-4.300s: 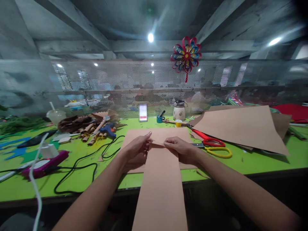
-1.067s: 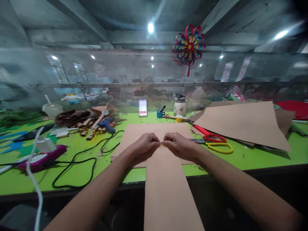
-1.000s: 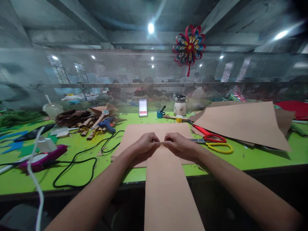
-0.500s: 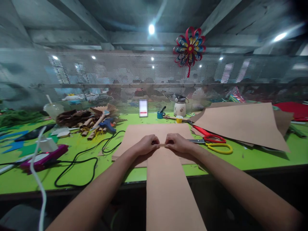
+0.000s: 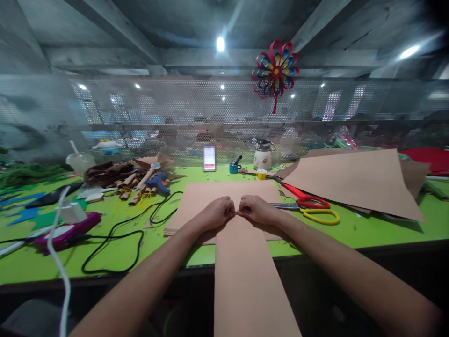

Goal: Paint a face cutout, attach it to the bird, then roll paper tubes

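A long strip of brown paper runs from the table top down over the front edge toward me. At its far end my left hand and my right hand pinch a narrow rolled or folded edge, fingertips close together. Both hands are closed, and the paper between the fingers is mostly hidden. Beneath them lies a stack of brown paper sheets. Just right of my right hand rest large scissors with one red handle and one yellow handle.
Large brown sheets lie at the right. On the left are a purple power strip, black cables, a blue glue gun and paper rolls. A phone, teal tape, a yellow spool and a bottle stand behind.
The hands stay at the strip's far end, with the fingers shifting slightly along the pinched edge. The whole view has shifted a little; nothing else visibly moved.
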Available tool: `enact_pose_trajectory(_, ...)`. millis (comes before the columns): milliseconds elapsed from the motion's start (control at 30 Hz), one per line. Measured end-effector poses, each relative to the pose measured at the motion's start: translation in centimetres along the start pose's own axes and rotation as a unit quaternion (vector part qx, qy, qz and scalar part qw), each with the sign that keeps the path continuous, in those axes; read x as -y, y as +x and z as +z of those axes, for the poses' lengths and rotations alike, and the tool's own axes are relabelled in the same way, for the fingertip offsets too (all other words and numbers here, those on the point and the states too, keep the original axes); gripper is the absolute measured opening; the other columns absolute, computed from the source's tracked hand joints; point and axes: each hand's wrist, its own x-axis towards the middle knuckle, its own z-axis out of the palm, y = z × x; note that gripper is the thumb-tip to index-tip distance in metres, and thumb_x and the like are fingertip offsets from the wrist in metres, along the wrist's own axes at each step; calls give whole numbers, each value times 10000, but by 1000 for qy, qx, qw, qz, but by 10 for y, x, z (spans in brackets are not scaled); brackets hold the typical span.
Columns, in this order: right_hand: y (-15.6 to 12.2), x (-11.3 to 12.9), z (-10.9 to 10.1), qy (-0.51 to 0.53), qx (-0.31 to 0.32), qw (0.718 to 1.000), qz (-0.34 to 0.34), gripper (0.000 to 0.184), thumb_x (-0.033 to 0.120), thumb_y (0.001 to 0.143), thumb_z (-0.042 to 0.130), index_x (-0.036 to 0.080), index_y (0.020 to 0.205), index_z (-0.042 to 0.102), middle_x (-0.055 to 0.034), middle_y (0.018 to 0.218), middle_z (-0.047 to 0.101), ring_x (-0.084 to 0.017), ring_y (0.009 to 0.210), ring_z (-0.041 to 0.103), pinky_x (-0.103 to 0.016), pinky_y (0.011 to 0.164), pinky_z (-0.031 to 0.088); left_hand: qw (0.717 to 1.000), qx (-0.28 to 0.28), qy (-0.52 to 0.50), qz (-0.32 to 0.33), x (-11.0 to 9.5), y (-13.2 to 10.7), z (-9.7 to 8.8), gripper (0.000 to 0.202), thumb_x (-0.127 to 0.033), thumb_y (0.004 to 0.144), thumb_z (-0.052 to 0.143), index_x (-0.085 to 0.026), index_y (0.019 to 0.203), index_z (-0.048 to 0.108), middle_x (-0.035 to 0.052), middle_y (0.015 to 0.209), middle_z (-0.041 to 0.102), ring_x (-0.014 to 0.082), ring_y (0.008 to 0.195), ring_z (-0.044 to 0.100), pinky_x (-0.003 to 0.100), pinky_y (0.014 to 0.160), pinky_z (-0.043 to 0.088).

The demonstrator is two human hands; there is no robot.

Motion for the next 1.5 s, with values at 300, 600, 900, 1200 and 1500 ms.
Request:
enact_pose_trajectory(300, -3, 0, -2, 21, 12, 999, 35, 88, 92, 795, 619, 134, 725, 588, -7, 743, 535, -104, 643, 445, -217, 602, 349, 999, 23, -29, -21, 2, -2, -6, 114, -173, 804, 521, -154, 770, 627, 23, 773, 561, 135, 681, 496, 242, 629, 380)
enact_pose_trajectory(600, -12, 0, -11, 30, 36, 998, 51, 104, 78, 822, 552, 137, 765, 615, -29, 805, 579, -119, 691, 467, -224, 618, 354, 999, 11, -48, -8, -11, -17, -11, 209, -56, 770, 443, -159, 735, 620, 27, 805, 532, 130, 681, 474, 239, 601, 349)
enact_pose_trajectory(900, -27, 34, -33, -67, 35, 997, -9, 156, 121, 885, 481, 150, 776, 588, -53, 824, 577, -130, 707, 484, -248, 631, 336, 999, 22, 24, 4, -22, -21, -18, 225, -191, 896, 451, -173, 826, 664, 53, 834, 523, 153, 719, 487, 262, 640, 365)
enact_pose_trajectory(1200, -30, 27, -26, -180, 48, 981, -52, 90, 132, 865, 492, 150, 813, 562, -78, 828, 562, -175, 755, 476, -294, 666, 337, 991, 14, 127, 39, -33, -30, -21, 272, -231, 949, 413, -171, 899, 674, 69, 817, 518, 177, 746, 465, 284, 644, 338)
enact_pose_trajectory(1500, -33, 24, -23, -200, 53, 975, -82, 107, 144, 894, 445, 147, 864, 548, -92, 870, 561, -198, 819, 473, -313, 696, 361, 974, 26, 214, 63, -30, -34, -16, 254, -194, 949, 435, -179, 1049, 668, 79, 833, 543, 200, 795, 465, 297, 664, 358)
